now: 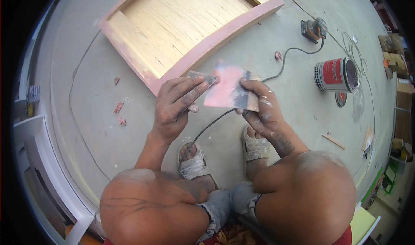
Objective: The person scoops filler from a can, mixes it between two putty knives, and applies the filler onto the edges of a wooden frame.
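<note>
Nearest, bare knees (311, 193) marked with pale dust are seen folded up, with denim shorts (222, 206) between them. Light strapped sandals (196, 163) are planted on the grey floor (108, 137), and a dark cord (212, 123) is run between them. Above the feet, a dark, narrow spreader (210, 78) is gripped by the left hand (175, 102), its fingers clamped on the blade. A flat plate (224, 89), smeared with pink paste, is held by its right edge in the right hand (261, 100), the thumb pressed on top. The spreader's tip is brought over the plate's left edge; whether paste is touched cannot be told.

On the floor, crumpled pink scraps (118, 108) are scattered toward the left edge, while a wooden strip (333, 141) is laid toward the right edge. Farther along that side, an open tin (333, 74) with a red label is stood beside a round lid (341, 99). Beyond it, an orange-and-black sander (315, 30) is attached to the cord. At the floor's far edge, a wooden frame (216, 42) is placed, its rim coated pink, its near corner pointed toward the left hand.
</note>
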A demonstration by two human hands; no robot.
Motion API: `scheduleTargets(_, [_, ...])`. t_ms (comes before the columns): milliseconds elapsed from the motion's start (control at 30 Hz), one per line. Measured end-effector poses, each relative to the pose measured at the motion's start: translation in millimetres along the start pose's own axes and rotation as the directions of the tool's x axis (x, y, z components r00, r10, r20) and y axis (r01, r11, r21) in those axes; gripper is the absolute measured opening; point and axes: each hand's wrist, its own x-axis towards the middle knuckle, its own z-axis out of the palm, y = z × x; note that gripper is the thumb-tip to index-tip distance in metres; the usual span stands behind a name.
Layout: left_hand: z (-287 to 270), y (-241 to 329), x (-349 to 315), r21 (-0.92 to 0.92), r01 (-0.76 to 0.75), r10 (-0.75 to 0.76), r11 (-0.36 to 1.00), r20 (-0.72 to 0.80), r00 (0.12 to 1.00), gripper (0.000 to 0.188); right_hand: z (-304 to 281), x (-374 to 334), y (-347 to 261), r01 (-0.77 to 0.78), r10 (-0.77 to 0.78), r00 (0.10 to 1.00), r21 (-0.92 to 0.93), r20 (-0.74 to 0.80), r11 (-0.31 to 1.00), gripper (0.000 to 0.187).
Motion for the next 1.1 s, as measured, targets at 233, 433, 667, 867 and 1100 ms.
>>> scheduleTargets(233, [-3.3,20.7,-18.7,-0.031,0.166,-0.166,0.986,0.004,0.986,0.036,-48.6,53.0,-0.5,0.273,-0.275,0.951,-0.031,-0.139,0.962,0.028])
scheduleTargets(433, [9.0,46.3,-41.0,-0.456,0.530,-0.633,0.715,-0.101,0.767,0.038,-67.3,123.7,0.3,0.367,-0.384,0.906,-0.123,-0.177,0.922,0.033])
scheduleTargets(667, [6.6,44.1,-60.3,-0.358,0.720,-0.801,0.595,-0.188,0.568,0.067,-43.5,144.0,-8.8,0.391,-0.413,0.880,-0.134,-0.233,0.910,0.033])
scheduleTargets(867, [14.9,42.6,-60.7,-0.407,0.697,-0.798,0.590,-0.163,0.580,0.065,-55.8,129.6,-18.2,0.426,-0.430,0.890,-0.064,-0.152,0.903,0.036])
scheduleTargets(1100, [23.9,33.5,-61.1,-0.479,0.646,-0.779,0.595,-0.146,0.610,0.063,-71.1,152.1,5.7,0.337,-0.338,0.912,-0.045,-0.233,0.940,0.038])
